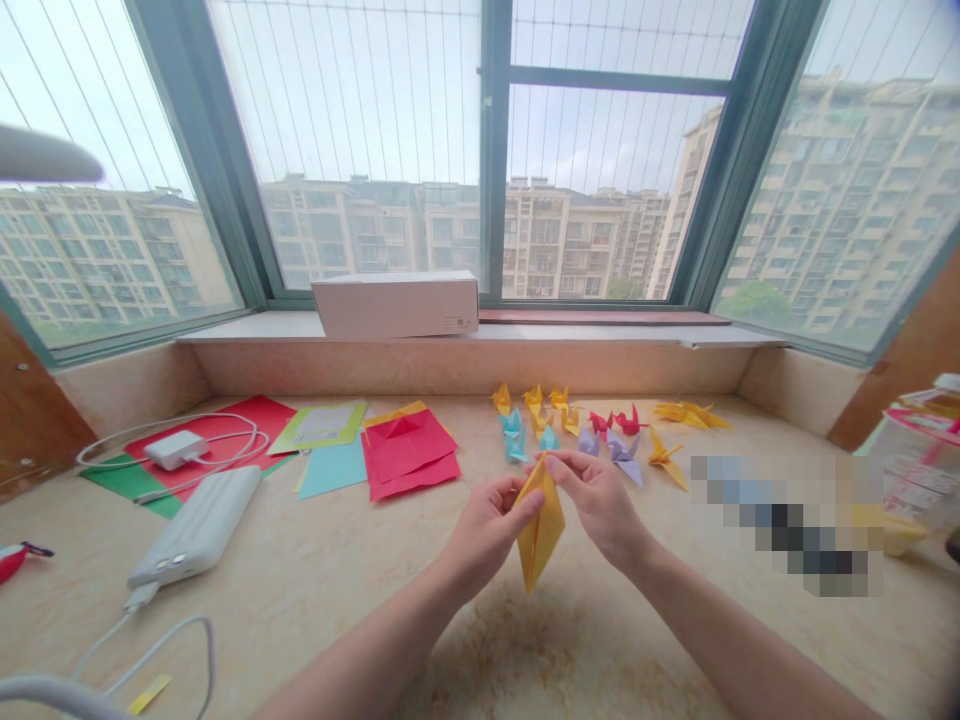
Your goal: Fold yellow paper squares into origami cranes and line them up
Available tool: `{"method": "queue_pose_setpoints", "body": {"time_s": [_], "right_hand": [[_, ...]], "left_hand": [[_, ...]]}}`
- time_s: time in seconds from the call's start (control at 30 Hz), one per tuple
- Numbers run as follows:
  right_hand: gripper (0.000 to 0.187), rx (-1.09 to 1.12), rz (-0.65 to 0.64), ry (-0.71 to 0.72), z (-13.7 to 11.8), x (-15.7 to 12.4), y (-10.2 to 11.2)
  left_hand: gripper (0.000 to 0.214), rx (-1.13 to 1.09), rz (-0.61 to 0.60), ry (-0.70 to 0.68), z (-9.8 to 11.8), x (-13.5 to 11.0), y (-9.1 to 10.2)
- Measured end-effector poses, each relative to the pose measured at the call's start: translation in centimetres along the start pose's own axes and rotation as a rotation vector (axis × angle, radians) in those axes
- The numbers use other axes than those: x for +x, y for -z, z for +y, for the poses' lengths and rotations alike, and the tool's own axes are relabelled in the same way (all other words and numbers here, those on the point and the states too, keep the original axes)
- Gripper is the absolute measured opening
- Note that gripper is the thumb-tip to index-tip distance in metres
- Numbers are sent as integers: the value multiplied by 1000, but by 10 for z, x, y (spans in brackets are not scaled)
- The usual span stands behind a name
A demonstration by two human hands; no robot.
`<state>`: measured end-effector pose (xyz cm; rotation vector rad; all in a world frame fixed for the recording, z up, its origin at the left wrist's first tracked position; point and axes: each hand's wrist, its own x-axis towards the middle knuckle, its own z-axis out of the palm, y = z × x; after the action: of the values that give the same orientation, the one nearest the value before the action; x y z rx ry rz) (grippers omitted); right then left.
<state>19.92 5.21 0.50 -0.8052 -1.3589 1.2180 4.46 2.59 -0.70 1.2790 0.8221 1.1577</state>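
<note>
A yellow folded paper (541, 535), kite-shaped with a long point downward, is held up above the table between both hands. My left hand (487, 520) pinches its left side, thumb laid over the front. At the top corner, my right hand (596, 500) grips the paper between thumb and fingers. Just behind the hands stand several finished paper cranes: yellow ones (534, 400), light blue ones (514, 437), red ones (628, 420) and lilac ones (624, 457). One more yellow crane (665, 458) sits to the right of my right hand.
Left of the hands lie red paper sheets (412, 465), a blue sheet (330, 472) and a yellow-green packet (319, 428). Further left are a white power bank (199, 525), a charger (176, 450) and cables. A white box (397, 305) rests on the sill; a plastic container (919, 455) stands right.
</note>
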Motion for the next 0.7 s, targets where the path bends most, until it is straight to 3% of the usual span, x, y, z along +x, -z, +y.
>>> {"method": "queue_pose_setpoints", "body": {"time_s": [0.27,0.47,0.7], "right_hand": [[34,-23,55,14,0,-1,0],[37,-39,52,-6,1,-1,-1],[41,-43,148,23,5,1,2]], "left_hand": [[34,9,-24,30,-8,4,2],[29,67,-109,18,-3,2,2],[30,92,-33,63,-4,3,4]]}}
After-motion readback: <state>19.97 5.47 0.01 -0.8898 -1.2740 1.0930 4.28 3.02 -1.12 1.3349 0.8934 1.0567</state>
